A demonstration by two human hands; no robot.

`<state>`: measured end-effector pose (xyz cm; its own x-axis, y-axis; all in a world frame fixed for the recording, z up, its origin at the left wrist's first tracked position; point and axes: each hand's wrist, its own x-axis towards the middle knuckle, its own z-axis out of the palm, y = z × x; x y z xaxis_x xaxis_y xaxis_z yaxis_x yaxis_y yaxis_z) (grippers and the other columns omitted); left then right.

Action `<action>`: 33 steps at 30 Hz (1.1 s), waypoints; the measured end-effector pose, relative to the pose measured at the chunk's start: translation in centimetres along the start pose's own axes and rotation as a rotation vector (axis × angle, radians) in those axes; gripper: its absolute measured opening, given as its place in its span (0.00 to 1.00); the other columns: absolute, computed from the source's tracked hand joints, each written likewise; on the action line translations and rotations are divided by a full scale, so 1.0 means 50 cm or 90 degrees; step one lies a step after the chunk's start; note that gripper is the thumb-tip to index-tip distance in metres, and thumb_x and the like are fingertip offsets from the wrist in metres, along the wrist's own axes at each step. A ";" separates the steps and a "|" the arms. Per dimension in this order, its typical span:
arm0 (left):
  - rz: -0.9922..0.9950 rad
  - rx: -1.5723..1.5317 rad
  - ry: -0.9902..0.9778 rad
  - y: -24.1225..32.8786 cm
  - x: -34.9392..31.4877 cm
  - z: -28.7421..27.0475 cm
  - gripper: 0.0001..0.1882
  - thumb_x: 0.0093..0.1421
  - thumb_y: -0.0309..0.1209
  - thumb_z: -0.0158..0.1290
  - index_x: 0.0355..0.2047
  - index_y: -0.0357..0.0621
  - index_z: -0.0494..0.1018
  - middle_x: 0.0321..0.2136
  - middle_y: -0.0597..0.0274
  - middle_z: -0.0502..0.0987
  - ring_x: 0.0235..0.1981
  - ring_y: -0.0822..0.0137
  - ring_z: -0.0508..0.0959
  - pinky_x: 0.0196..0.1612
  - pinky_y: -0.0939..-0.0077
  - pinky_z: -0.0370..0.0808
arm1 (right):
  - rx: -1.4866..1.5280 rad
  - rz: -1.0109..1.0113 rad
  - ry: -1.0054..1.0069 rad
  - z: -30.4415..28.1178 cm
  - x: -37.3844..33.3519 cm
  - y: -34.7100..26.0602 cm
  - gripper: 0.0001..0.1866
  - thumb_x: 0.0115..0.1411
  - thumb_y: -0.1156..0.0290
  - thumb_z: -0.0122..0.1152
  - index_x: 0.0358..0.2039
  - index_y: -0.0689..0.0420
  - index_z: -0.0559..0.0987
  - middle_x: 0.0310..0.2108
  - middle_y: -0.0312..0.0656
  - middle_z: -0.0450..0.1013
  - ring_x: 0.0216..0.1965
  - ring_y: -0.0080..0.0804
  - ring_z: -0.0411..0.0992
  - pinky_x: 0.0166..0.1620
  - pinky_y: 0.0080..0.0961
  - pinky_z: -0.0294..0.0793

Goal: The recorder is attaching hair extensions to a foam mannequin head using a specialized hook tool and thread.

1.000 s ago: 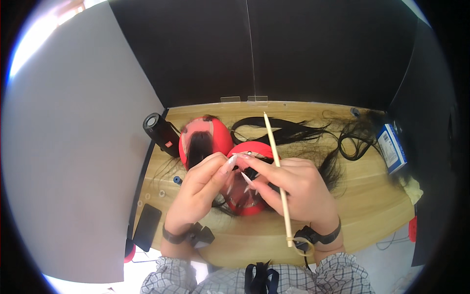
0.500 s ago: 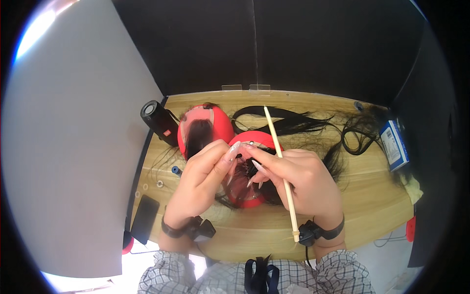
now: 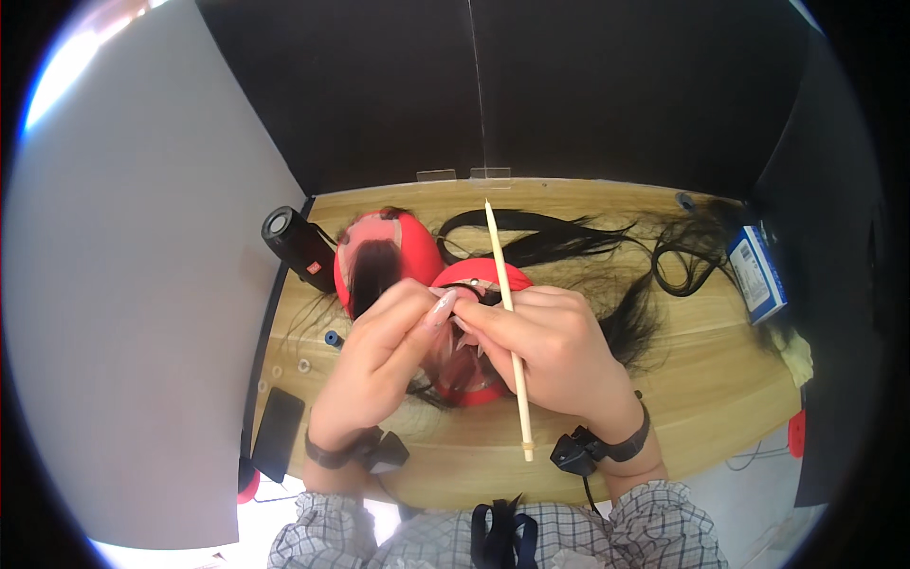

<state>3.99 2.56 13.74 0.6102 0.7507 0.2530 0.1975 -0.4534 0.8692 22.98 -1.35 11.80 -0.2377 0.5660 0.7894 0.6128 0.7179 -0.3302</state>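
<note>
My left hand (image 3: 374,356) is closed in a pinch, thumb against forefinger. Whatever lies between those fingertips is too small or hidden to name. My right hand (image 3: 564,346) holds a long, thin pale stick (image 3: 509,318) that slants across it, its pointed end away from me. The fingertips of both hands meet over the nearer red rounded form (image 3: 515,277), which has dark hair and a pinkish patch on it. My fingers cover much of that form. Just behind to the left, another red form (image 3: 420,245) bears a net patch and a tuft of dark hair (image 3: 373,275).
Long black hair (image 3: 540,237) is spread over the wooden desk (image 3: 701,370). A black cylindrical speaker (image 3: 305,248) and a dark phone-like slab (image 3: 279,434) are on the left. At right lies a blue and white box (image 3: 758,275). Dark panels (image 3: 607,85) border the back.
My right hand and its stick have shifted left, bringing the fingertips of both hands together. The whole view has moved slightly.
</note>
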 end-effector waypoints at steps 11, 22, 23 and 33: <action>0.147 -0.365 -0.040 -0.012 -0.030 -0.054 0.17 0.61 0.27 0.42 0.15 0.35 0.63 0.24 0.51 0.71 0.21 0.66 0.70 0.28 0.75 0.67 | 0.210 0.094 -0.173 0.038 -0.014 0.041 0.13 0.54 0.71 0.58 0.41 0.54 0.82 0.30 0.44 0.78 0.30 0.41 0.75 0.36 0.33 0.74; 0.063 0.038 -0.127 -0.015 0.002 -0.047 0.11 0.68 0.29 0.43 0.38 0.32 0.71 0.28 0.61 0.64 0.33 0.68 0.65 0.38 0.75 0.65 | 0.154 0.087 -0.145 -0.037 0.000 -0.001 0.23 0.52 0.73 0.64 0.50 0.64 0.75 0.27 0.46 0.77 0.27 0.40 0.77 0.33 0.31 0.76; 0.060 0.038 -0.127 -0.014 0.002 -0.044 0.11 0.68 0.29 0.43 0.38 0.32 0.71 0.28 0.61 0.64 0.33 0.68 0.65 0.38 0.75 0.65 | 0.121 0.038 -0.126 -0.031 -0.001 -0.003 0.22 0.52 0.72 0.64 0.49 0.64 0.76 0.27 0.47 0.77 0.26 0.39 0.77 0.33 0.31 0.76; -0.008 -0.074 -0.073 -0.023 0.000 -0.029 0.12 0.69 0.30 0.42 0.39 0.31 0.70 0.25 0.63 0.63 0.29 0.71 0.64 0.34 0.78 0.64 | 0.044 -0.001 -0.099 -0.012 0.001 -0.004 0.17 0.52 0.74 0.63 0.43 0.64 0.78 0.24 0.43 0.76 0.23 0.36 0.75 0.28 0.29 0.75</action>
<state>2.65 3.79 13.39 0.6926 0.6939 0.1970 0.1204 -0.3804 0.9169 23.28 -1.71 12.22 -0.3555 0.6170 0.7021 0.5601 0.7420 -0.3684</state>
